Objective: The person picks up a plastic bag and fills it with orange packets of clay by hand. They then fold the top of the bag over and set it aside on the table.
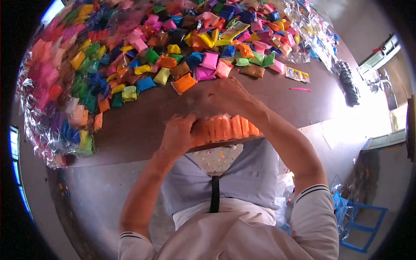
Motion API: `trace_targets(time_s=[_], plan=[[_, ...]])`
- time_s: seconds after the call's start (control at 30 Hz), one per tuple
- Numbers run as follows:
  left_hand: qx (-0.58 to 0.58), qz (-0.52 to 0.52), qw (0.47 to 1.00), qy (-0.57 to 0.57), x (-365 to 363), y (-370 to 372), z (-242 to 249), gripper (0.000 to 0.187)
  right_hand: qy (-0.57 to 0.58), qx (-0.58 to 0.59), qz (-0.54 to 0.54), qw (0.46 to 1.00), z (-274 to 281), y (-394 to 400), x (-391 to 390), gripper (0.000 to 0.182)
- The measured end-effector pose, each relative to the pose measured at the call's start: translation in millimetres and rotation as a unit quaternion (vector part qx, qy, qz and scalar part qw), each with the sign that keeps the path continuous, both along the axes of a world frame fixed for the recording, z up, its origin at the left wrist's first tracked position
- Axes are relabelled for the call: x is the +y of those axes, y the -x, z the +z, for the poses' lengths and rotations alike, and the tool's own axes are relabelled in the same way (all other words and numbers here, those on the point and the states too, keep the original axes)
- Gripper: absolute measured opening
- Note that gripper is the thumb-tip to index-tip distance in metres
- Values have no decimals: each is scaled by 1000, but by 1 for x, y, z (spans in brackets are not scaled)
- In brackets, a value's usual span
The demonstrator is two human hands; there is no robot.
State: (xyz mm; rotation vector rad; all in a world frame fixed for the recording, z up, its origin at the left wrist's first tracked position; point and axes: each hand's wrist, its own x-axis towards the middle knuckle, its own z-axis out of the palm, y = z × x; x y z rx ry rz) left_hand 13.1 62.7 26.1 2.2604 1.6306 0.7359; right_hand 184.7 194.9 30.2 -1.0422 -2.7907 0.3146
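A row of orange packets (225, 128) lies along the table's front edge, pressed side by side. My left hand (180, 130) is at the left end of this row, with its fingers curled against the packets; whether it grips one is hard to see. Above the row and a little right of it, my right hand (227, 93) is blurred, its fingers pointing left and too smeared to make out. Just beyond my hands lie a single orange packet (184, 83), a pink packet (209, 60) and a brown packet (252, 71).
A large heap of coloured packets (151, 56) covers the far and left parts of the brown table (130, 130). To the right are a printed sachet (297, 75), a pink strip (300, 89) and a black ridged object (348, 82). A blue frame (364, 225) stands on the floor at right.
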Motion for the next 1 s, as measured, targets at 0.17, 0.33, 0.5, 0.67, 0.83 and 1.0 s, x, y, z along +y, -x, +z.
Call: trace_targets(time_s=[0.17, 0.33, 0.5, 0.67, 0.83, 1.0], plan=[[-23, 10, 999, -48, 5, -5, -12, 12, 38, -42, 15, 998, 42, -8, -14, 16], [-52, 9, 997, -61, 4, -9, -7, 13, -12, 38, 41, 998, 44, -8, -27, 13], [-70, 18, 995, -72, 4, -13, -7, 11, -43, 23, 53, 997, 40, -13, -37, 11], [-39, 26, 996, -78, 6, -10, -16, 13, -53, 38, 76, 995, 46, -15, -47, 12], [-29, 22, 996, -85, 4, -10, -12, 12, -90, -24, 75, 993, 33, -17, -57, 11], [-37, 23, 995, -85, -2, -12, -10, 9, -136, 21, 84, 987, 23, -24, -69, 8]])
